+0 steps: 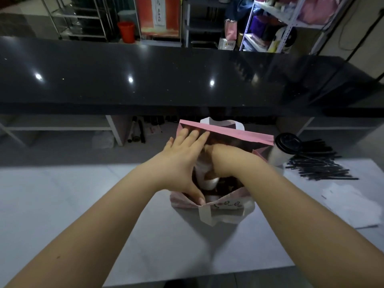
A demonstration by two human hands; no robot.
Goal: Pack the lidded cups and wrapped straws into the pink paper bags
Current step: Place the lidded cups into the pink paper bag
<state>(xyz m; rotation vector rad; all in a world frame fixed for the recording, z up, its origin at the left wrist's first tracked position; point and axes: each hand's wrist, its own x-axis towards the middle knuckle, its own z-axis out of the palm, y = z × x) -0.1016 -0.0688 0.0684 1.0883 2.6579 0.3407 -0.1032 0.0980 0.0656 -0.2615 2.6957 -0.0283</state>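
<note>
a pink paper bag (239, 135) stands open on the white tabletop (62, 194), and both grips are at its mouth. the left grip (178, 163) is spread wide over the opening. its straight fingers (195, 135) lie against the inside of the bag's far rim and its thumb (198, 197) presses on the near rim, holding nothing inside its span. just to the right of it, the right grip (226, 161) reaches down into the bag past the wrist. its fingers are hidden by the bag's walls, so i cannot tell whether it holds anything.

beneath the two grips, inside the bag, sits a pale rounded shape that looks like a white cup (209, 181), blurred and partly covered. one white handle (220, 122) rises beyond the fingers of the left grip. the other handle (207, 215) folds down on the near side, just below its thumb.

to the right of the right grip, touching or just beside the bag's side, stands a white cup with a black lid (287, 142). further right of that lies a loose pile of black wrapped straws (320, 165), and nearer the person a white crumpled sheet (349, 204).

beyond both grips runs a glossy black counter (166, 80). past it stand metal shelving (280, 23) and a red bucket (126, 31).
</note>
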